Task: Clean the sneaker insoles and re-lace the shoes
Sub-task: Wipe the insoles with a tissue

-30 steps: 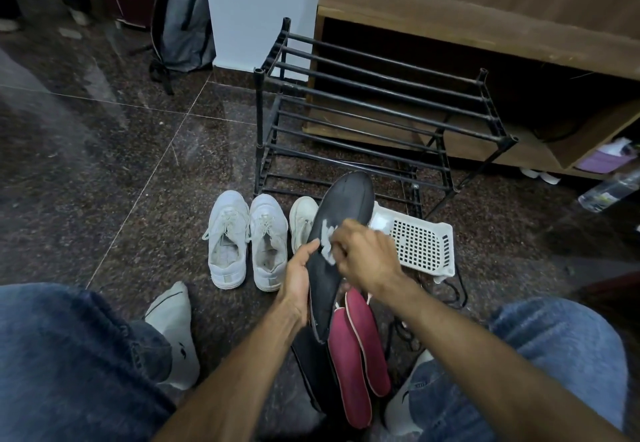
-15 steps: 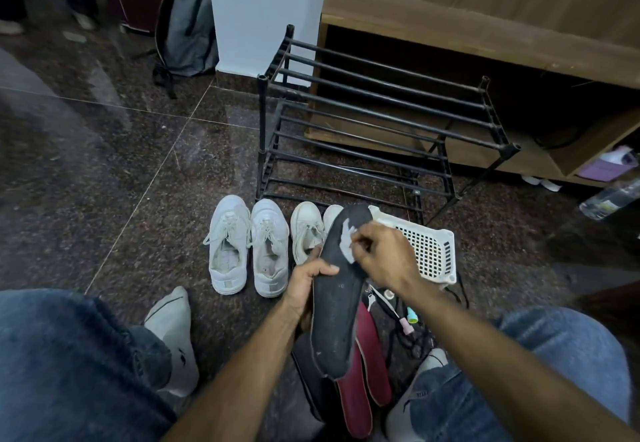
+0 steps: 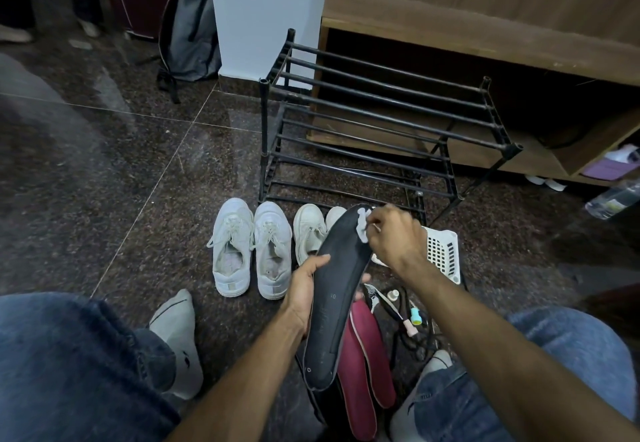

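left hand [image 3: 303,291] grips black insole [image 3: 334,297] along its left edge at mid-length, thumb lying over the top face, fingers curled beneath. insole is held tilted above the floor, toe end pointing away toward black shoe rack [image 3: 374,119]. right hand [image 3: 394,237] pinches small white cloth [image 3: 363,226] against the insole's toe end, fingers curled. two red insoles [image 3: 367,362] lie on the floor under the heel end. pair of white sneakers [image 3: 251,245] stands to the left, a second white pair [image 3: 310,230] partly hidden behind the insole. white basket [image 3: 443,251] sits behind the right wrist.
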The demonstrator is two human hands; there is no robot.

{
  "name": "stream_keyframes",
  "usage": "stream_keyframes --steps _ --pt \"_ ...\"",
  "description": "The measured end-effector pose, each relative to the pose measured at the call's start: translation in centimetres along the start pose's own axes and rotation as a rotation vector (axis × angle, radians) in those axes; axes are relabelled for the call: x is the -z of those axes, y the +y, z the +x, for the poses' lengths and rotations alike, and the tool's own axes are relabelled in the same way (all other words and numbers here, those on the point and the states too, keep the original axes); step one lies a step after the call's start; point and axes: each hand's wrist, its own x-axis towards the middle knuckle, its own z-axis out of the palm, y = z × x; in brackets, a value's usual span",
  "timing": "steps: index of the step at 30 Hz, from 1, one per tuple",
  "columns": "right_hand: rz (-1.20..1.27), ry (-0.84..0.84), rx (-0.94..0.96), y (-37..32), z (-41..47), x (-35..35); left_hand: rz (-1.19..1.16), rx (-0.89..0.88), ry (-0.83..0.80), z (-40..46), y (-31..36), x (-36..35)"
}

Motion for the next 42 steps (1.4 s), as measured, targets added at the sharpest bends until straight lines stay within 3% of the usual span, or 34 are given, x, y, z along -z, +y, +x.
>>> stream_keyframes --steps 5,11,13,19,25,28,31,37,39,42 --pt "0.176 0.109 -0.061 -0.4 0.2 -0.3 0.037 0.002 -0.043 0.9 0.1 0.4" --pt "0.091 -0.109 0.419 -1.9 -2.7 -0.3 0.128 -0.088 -0.040 1.5 -0.9 1.0" --pt "0.024 -0.088 0.392 -1.4 -2.0 0.1 0.168 -0.081 -0.054 1.5 -1.0 1.1" --pt "-0.024 0.057 -0.016 0.4 1.2 1.2 0.146 0.043 -0.082 2.0 -1.6 1.3" --pt "0.129 0.071 0.152 -0.6 -1.9 0.2 0.161 0.002 -0.061 2.1 -2.0 1.1" --pt "0.217 0.000 0.282 -1.5 -4.3 -0.5 0.108 -0.026 -0.054 2.6 -2.0 1.9" --pt "0.072 -0.096 0.405 -1.5 -5.4 -0.5 0.125 -0.058 -0.033 2.6 -1.2 2.1" --pt "-0.034 0.098 0.003 0.1 -0.5 1.5 0.107 0.060 -0.109 2.2 -1.4 1.7" --pt "0.005 0.101 0.015 0.1 -0.9 1.6 0.106 0.065 -0.142 2.4 -1.4 1.8" --pt "0.070 0.040 0.220 -0.4 -3.5 0.7 0.077 0.025 -0.117 2.4 -1.2 1.9"
